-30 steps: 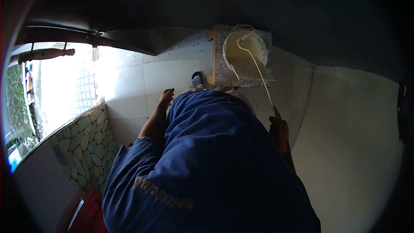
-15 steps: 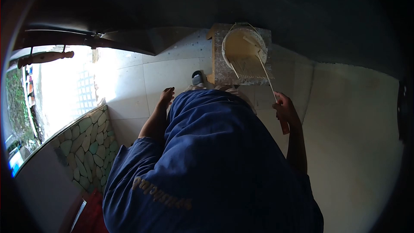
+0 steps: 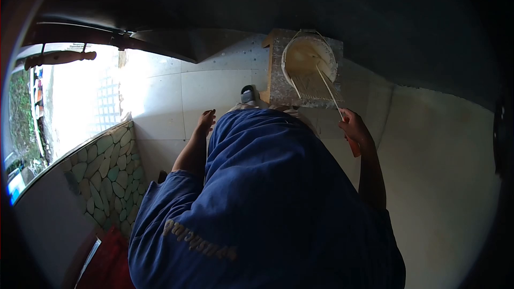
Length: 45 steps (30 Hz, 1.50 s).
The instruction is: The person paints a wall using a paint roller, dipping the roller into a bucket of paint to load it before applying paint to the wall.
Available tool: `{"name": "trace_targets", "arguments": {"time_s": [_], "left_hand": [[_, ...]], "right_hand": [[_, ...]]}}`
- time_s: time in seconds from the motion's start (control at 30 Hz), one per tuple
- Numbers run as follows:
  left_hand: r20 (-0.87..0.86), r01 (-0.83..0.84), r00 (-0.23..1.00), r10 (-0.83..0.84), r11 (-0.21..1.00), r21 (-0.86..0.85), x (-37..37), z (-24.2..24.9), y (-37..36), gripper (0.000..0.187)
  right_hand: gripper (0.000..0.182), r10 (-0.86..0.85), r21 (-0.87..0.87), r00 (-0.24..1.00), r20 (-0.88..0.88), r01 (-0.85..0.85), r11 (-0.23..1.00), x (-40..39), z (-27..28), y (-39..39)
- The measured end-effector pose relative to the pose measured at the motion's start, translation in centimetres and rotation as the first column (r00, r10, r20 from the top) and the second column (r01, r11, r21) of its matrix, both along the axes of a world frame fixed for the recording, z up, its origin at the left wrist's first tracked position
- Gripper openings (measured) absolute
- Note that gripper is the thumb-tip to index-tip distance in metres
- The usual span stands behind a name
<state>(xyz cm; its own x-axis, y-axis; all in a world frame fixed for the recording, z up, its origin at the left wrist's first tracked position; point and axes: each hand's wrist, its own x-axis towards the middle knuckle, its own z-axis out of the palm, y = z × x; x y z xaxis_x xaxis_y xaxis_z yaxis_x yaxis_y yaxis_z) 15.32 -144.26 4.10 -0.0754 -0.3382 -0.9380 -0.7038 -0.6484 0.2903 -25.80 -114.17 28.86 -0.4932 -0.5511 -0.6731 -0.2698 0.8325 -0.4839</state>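
My right hand [image 3: 352,127] is closed around the orange handle of a paint roller [image 3: 331,92]. Its thin pale rod slants up and left into a bucket [image 3: 287,75] of cream paint [image 3: 308,56]; the roller head is not clearly visible in the paint. Paint drips run down the bucket's near side, and a wire bail arches over its far rim. The bucket stands on a paint-spattered wooden stand [image 3: 277,93]. Beside my left hip hangs my left hand [image 3: 206,122], fingers loosely bent and slightly apart, with nothing seen in it.
A cream wall [image 3: 439,171] rises on the right. On the left are a low stone-clad wall [image 3: 110,176] and a bright opening with a wooden handle [image 3: 64,59] above it. Pale floor tiles [image 3: 214,88] lie ahead, and red cloth [image 3: 110,262] shows at lower left.
My right hand has moved slightly up and left, and the rod has shifted within the bucket. The pale roller end seen earlier above the paint no longer shows. The view has shifted a little.
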Motion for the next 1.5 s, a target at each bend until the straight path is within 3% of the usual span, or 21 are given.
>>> {"name": "trace_targets", "arguments": {"time_s": [0.53,0.73,0.83,0.9,0.93,1.0,1.03,1.1,1.13,1.2,1.27,1.33,1.47,1.5], "left_hand": [[-0.013,0.015,1.000,-0.015,1.000,-0.007,-1.5,0.6,-0.4,0.053],[-0.002,0.022,1.000,-0.022,1.000,-0.007,-1.0,0.4,-0.2,0.052],[-0.002,0.010,1.000,-0.010,1.000,-0.008,-0.6,-1.1,0.1,0.052],[-0.054,-0.021,0.998,0.020,1.000,-0.013,-0.3,-2.1,0.1,0.052],[-0.055,-0.020,0.998,0.020,1.000,-0.012,-0.2,-2.7,0.1,0.052],[-0.035,0.002,0.999,-0.002,1.000,-0.007,-0.4,-2.4,0.1,0.052],[-0.036,0.002,0.999,-0.003,1.000,-0.007,-0.5,-2.5,0.1,0.052],[-0.063,-0.034,0.997,0.035,0.999,0.014,-0.2,-3.7,0.2,0.051],[-0.065,-0.033,0.997,0.034,0.999,0.015,-0.1,-4.1,0.2,0.051],[-0.077,-0.041,0.996,0.042,0.999,0.025,-0.1,-4.7,0.2,0.052],[-0.085,-0.038,0.996,0.040,0.999,0.022,0.0,-5.3,0.2,0.052],[-0.090,-0.037,0.995,0.038,0.999,0.017,-0.1,-5.3,0.2,0.052],[-0.052,0.022,0.998,-0.022,1.000,-0.005,-0.7,-4.1,-0.1,0.052],[-0.044,0.031,0.999,-0.031,0.999,-0.008,-0.9,-4.0,-0.2,0.052]], "right_hand": [[0.054,0.045,0.038,0.998,0.036,-0.047,0.998,-0.5,-0.5,-0.4],[0.055,0.004,0.096,0.993,0.115,-0.016,0.995,0.4,2.8,0.2],[0.056,-0.056,0.112,0.982,0.179,0.036,0.993,0.5,4.2,1.0],[0.055,-0.235,0.086,0.922,0.308,0.219,0.972,0.8,5.5,1.3],[0.055,-0.236,0.086,0.922,0.306,0.220,0.972,0.9,5.6,1.9],[0.051,-0.436,-0.009,0.745,0.504,0.510,0.860,0.5,5.5,3.9],[0.051,-0.437,-0.010,0.746,0.503,0.510,0.860,0.3,5.0,5.2],[0.047,-0.360,-0.001,0.270,0.893,0.801,0.598,0.5,3.9,7.4],[0.047,-0.361,-0.002,0.271,0.892,0.802,0.597,1.0,3.5,8.3],[0.046,-0.229,0.089,0.007,0.973,0.910,0.406,2.2,3.1,9.1],[0.047,-0.164,0.041,0.033,0.986,0.903,0.428,3.2,1.9,10.1],[0.048,-0.050,0.069,-0.056,0.997,0.941,0.330,4.5,0.7,10.6],[0.051,-0.139,0.042,0.007,0.990,0.938,0.344,6.4,0.1,10.3],[0.051,-0.102,0.068,-0.035,0.994,0.939,0.337,6.7,0.0,10.3]]}}
